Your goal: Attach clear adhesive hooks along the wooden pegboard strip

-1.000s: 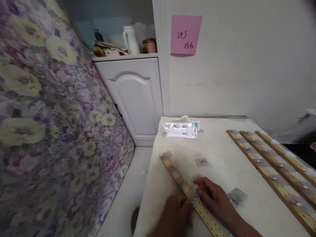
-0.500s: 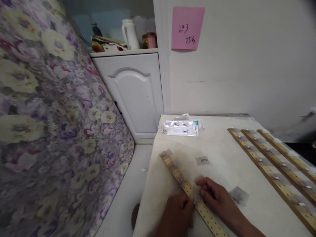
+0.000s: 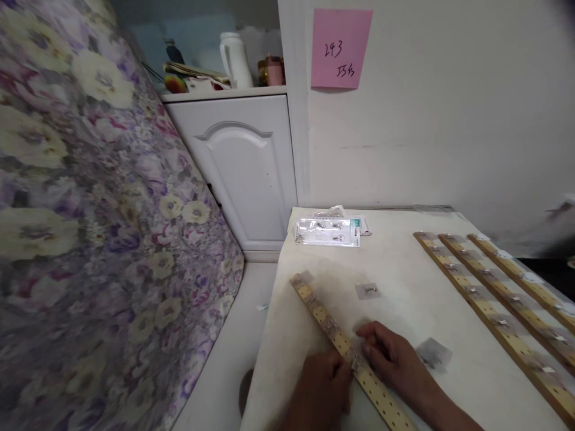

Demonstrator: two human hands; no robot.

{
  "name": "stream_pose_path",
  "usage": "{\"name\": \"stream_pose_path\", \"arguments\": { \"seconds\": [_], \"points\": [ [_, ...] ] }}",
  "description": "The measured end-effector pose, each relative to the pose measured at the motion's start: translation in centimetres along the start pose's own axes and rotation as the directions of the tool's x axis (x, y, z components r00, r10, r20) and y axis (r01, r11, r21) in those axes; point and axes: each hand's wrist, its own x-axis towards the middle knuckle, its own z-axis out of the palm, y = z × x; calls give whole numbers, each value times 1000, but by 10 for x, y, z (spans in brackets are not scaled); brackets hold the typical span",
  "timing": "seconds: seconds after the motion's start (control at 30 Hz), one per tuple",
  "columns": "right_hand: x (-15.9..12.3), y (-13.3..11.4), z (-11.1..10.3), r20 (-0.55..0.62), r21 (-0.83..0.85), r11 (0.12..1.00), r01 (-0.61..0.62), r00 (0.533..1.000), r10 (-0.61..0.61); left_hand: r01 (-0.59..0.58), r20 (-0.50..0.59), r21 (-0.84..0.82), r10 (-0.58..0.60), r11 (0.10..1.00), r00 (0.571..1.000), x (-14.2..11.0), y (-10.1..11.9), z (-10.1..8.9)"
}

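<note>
A white table (image 3: 390, 254) takes up the lower right of the view, with three perforated strips (image 3: 487, 308) lying side by side along its right part, clear hook patches set along each. The strip being worked on (image 3: 341, 342) lies slantwise on the table between the hands, patches on its far half and bare holes on its near half. The left hand (image 3: 320, 383) is curled against its left edge; whether thumb and finger pinch anything is hidden. The right hand (image 3: 395, 356) sits at its right edge with half-bent fingers near the patch; I cannot tell whether they grip. Farther off lies a blister packet (image 3: 327, 232). Two loose hook patches, one beyond the right hand (image 3: 368, 291) and one to its right (image 3: 433, 355), rest on the table. Smallest is the patch at the fingers (image 3: 357, 362); it would probably sit best if one hand steadies the strip while the other squares it to the edges, spaced like its neighbours, then presses from the middle outward.
</note>
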Motion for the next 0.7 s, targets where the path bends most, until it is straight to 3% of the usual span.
{"name": "stream_pose_path", "arguments": {
  "seconds": [0.7],
  "points": [
    [1, -5, -2, -18, -53, 998, 16, 1000, -17, -5, 42, 82, 2, 997, 999, 1, 2, -2]
  ]
}}
